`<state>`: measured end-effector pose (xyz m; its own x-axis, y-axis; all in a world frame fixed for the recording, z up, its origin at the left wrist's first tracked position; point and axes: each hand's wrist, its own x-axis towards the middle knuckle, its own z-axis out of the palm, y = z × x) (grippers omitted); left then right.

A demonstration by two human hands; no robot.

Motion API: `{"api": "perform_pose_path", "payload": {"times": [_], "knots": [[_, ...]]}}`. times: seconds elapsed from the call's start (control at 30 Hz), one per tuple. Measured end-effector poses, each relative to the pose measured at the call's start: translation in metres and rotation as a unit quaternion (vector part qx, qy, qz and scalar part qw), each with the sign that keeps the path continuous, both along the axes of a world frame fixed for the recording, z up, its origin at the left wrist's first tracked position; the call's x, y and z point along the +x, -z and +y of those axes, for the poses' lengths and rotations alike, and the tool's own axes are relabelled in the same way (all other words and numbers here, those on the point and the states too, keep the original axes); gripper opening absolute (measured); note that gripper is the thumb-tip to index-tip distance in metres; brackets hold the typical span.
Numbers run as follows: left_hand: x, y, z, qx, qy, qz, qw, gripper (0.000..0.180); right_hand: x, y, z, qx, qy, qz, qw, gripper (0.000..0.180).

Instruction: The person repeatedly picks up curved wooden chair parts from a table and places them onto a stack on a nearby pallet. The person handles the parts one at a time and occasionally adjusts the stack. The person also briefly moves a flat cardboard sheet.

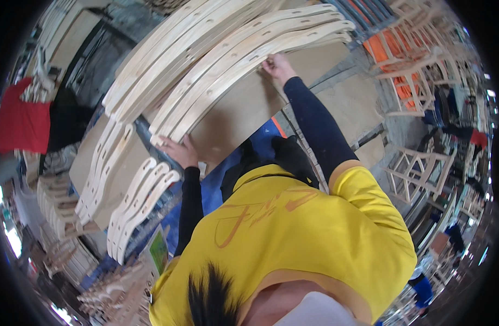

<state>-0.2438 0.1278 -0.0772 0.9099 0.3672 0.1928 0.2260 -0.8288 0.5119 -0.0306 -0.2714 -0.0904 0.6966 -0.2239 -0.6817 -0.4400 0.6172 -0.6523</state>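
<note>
Long, pale curved wooden chair legs (227,70) with slots cut in them lie side by side in a stack on a brown board (227,127). My left hand (178,152) is at the left end of the nearest leg, its fingers at the tip and thumb on the near side. Farther right, my right hand (279,68) has its fingers curled at the near edge of that stack. Whether anything is pinched in them is too small to tell. Beside my left forearm, several shorter curved pieces (138,204) lie in a row.
More curved pieces (103,163) lie on a board at the left. Wooden chair frames (420,171) stand at the right, near orange material (388,49). A person in red (23,119) is at the far left. Blue material (219,187) lies below the board.
</note>
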Motion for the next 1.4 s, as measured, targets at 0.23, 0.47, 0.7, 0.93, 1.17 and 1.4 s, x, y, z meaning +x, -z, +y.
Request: {"api": "perform_pose_path", "payload": {"times": [0.23,0.47,0.7,0.93,1.17,1.4], "knots": [[-0.015,-0.011,0.003,0.026,-0.017,-0.011,0.999,0.087,-0.008,-0.014,0.006,-0.01,-0.059,-0.023,0.998,0.042],[-0.034,-0.027,-0.03,0.052,0.021,0.004,0.998,0.09,-0.004,0.011,-0.008,0.002,-0.134,-0.045,0.99,0.046],[-0.015,-0.042,-0.032,0.106,-0.053,0.061,0.991,0.082,-0.037,-0.037,0.023,-0.037,-0.097,-0.026,0.994,0.041],[0.005,-0.059,0.0,0.155,0.045,0.105,0.981,0.051,-0.041,-0.02,0.024,-0.042,-0.135,-0.008,0.99,0.034],[-0.062,-0.073,-0.031,-0.005,0.258,0.155,0.954,0.041,-0.069,-0.013,0.01,0.003,-0.008,-0.003,1.0,0.043],[-0.081,-0.016,-0.069,-0.083,0.28,0.229,0.929,0.045,-0.118,-0.041,-0.034,0.06,-0.036,-0.057,0.996,0.049]]}}
